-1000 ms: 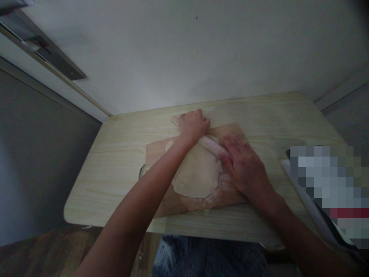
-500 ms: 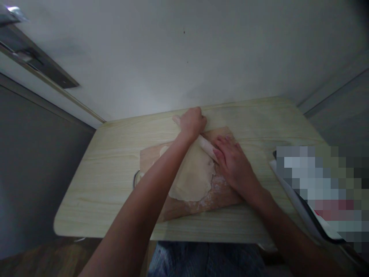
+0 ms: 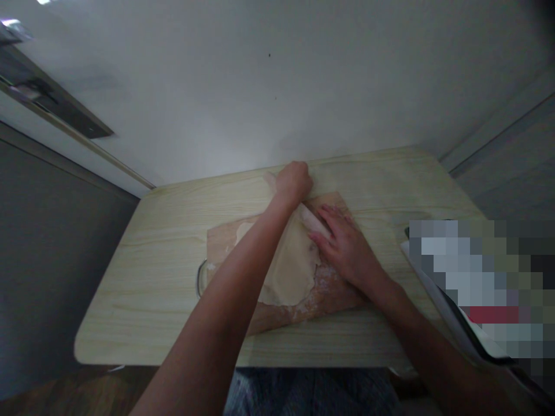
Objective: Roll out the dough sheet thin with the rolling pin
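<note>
A pale rolling pin [image 3: 311, 220] lies slantwise over the far right part of a thin sheet of dough [image 3: 292, 274]. My left hand [image 3: 295, 182] is closed around its far end, the forearm crossing above the dough. Around the nearer end is my right hand [image 3: 347, 242], thumb on the dough side and fingers over the pin. Beneath the dough is a wooden cutting board [image 3: 269, 325], dusted with flour at its right. The dough's edge is uneven, and my left forearm hides part of it.
The board has a metal handle [image 3: 200, 278] on its left. It rests on a light wood-grain table [image 3: 143, 277] against a white wall [image 3: 208, 104]. At the right, a blurred-out item [image 3: 468, 289] lies by the table's edge.
The view has shifted slightly. My right thumb has moved left along the pin and stretches further over the dough's edge. My left hand keeps its grip, with only a slight shift.
</note>
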`<move>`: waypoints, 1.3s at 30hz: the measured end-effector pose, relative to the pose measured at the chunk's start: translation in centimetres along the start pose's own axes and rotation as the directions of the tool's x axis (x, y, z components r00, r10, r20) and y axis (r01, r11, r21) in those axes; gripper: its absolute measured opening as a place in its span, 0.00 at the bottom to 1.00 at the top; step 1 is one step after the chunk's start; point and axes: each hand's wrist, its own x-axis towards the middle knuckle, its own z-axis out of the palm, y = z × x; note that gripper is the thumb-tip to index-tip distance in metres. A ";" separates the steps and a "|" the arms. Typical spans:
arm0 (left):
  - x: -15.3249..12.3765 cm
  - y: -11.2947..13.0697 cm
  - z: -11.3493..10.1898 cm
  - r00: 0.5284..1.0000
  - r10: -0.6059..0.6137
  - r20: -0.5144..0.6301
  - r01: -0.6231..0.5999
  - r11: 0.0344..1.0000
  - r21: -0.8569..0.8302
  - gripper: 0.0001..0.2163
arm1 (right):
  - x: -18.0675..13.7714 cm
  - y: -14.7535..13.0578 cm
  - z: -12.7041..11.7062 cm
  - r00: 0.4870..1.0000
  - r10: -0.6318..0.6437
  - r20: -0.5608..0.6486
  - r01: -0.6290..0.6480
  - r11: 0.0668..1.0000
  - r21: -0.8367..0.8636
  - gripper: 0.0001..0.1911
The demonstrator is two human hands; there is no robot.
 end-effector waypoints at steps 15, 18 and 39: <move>2.3 4.6 1.4 0.978 0.202 -0.060 -0.204 0.979 -0.020 0.15 | -0.3 0.5 -0.4 1.000 -0.024 -0.011 0.024 1.000 -0.006 0.23; 2.4 4.6 1.4 0.978 0.197 -0.067 -0.199 0.979 -0.032 0.15 | -0.3 0.4 -0.4 1.000 -0.027 -0.013 0.027 0.999 -0.023 0.23; -5.9 -2.7 -1.7 0.997 -0.072 0.029 0.068 0.990 0.120 0.17 | -0.3 0.3 -0.8 0.978 -0.199 0.068 0.208 0.963 -0.171 0.21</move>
